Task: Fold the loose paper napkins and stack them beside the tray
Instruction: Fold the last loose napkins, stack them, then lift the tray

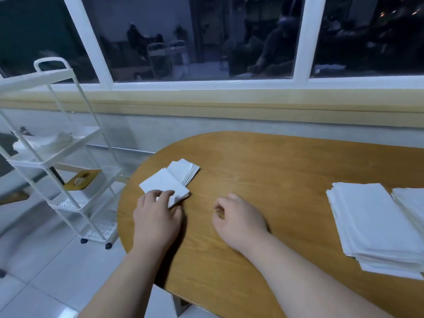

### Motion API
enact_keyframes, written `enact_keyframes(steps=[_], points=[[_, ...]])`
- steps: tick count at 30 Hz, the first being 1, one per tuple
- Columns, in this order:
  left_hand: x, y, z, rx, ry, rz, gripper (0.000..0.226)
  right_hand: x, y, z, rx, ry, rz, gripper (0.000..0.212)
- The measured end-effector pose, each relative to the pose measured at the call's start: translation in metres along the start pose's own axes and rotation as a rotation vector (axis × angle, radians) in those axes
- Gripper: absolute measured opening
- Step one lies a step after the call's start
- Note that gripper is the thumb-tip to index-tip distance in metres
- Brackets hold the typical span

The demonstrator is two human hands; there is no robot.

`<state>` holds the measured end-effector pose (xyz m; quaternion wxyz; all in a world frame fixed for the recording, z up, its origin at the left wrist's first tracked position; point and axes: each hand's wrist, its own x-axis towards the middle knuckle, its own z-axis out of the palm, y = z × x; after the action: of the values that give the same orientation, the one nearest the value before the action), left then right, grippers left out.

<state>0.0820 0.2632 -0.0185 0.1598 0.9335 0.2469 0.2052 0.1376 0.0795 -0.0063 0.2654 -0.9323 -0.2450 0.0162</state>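
Left hand (158,216) pinches folded napkin (164,183) lying diagonally; right hand (238,218) loosely curled, empty.

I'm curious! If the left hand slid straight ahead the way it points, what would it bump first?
The left hand holds a napkin; pushed on, it would probably meet the stack just beyond.

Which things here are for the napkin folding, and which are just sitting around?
For the job: folded napkin held by the left hand, small folded stack, big napkin pile.
Just sitting around: white shelf cart, yellow box by it.
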Motion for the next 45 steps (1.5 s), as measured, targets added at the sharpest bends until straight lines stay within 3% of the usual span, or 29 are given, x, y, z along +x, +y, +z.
enact_keyframes(steps=[3, 8, 15, 19, 25, 30, 35, 38, 40, 45], points=[[0.009, -0.003, 0.005, 0.041, -0.030, -0.059, 0.053, 0.012, 0.001, 0.009, -0.009, 0.031, 0.003, 0.025], [0.014, -0.008, 0.010, 0.079, 0.013, -0.083, 0.024, 0.013, 0.011, 0.016, 0.068, 0.085, -0.001, 0.018], [0.011, -0.011, 0.008, 0.013, 0.053, -0.078, 0.022, 0.004, 0.013, 0.014, 0.159, 0.105, -0.025, 0.011], [0.006, -0.011, 0.001, -0.204, 0.092, -0.113, 0.016, -0.002, 0.015, 0.010, 0.242, 0.105, -0.045, 0.012], [-0.020, 0.004, -0.012, -0.367, 0.046, -0.009, 0.007, -0.016, 0.022, 0.003, 0.454, 0.144, -0.043, 0.020], [-0.054, 0.044, -0.027, -0.599, -0.136, 0.162, 0.018, -0.030, 0.034, -0.004, 0.541, 0.291, 0.010, 0.036], [-0.073, 0.079, -0.039, -1.011, -0.352, 0.159, 0.007, -0.064, 0.058, -0.030, 0.904, 0.243, 0.093, 0.063], [-0.078, 0.089, -0.036, -1.213, -0.413, 0.043, 0.016, -0.082, 0.071, -0.041, 1.041, 0.209, 0.116, 0.069], [-0.083, 0.093, -0.033, -1.183, -0.443, -0.052, 0.021, -0.090, 0.076, -0.046, 0.940, 0.253, 0.172, 0.060], [-0.085, 0.086, -0.023, -0.620, -0.357, -0.071, 0.016, -0.094, 0.081, -0.044, 0.599, 0.340, 0.268, 0.052]])
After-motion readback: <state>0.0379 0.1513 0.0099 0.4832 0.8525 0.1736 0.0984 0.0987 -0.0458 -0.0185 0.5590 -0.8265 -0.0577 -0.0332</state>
